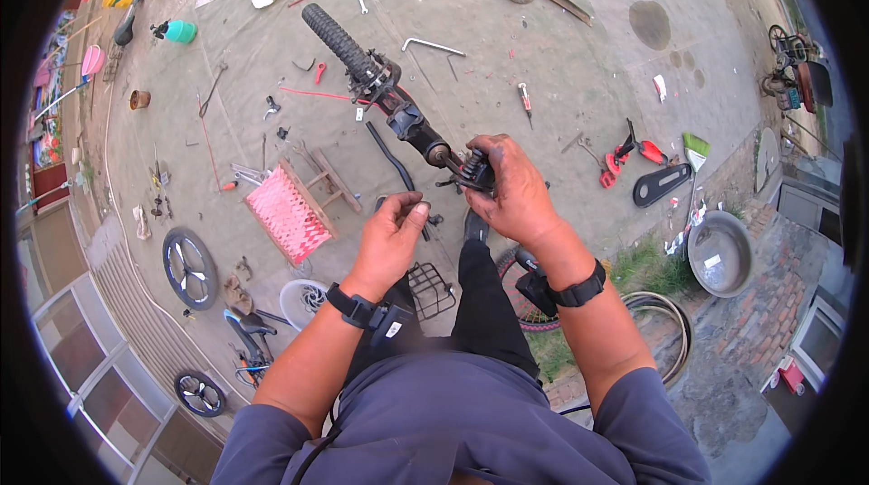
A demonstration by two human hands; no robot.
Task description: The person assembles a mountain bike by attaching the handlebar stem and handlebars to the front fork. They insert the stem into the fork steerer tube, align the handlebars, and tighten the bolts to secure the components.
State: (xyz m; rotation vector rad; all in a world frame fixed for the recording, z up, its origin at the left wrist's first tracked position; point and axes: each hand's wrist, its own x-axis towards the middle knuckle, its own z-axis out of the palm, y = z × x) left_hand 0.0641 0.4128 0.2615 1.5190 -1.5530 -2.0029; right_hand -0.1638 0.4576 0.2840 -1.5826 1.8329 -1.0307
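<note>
Grey ground (579, 68), red-brown brick paving (765, 272) alongside

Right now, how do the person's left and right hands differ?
The right hand grasps a black part with a coiled spring; the left hand sits apart from it, and whether it pinches anything small is unclear. The right hand also reaches farther forward than the left. Both are bare, each with a black wristband.
</note>
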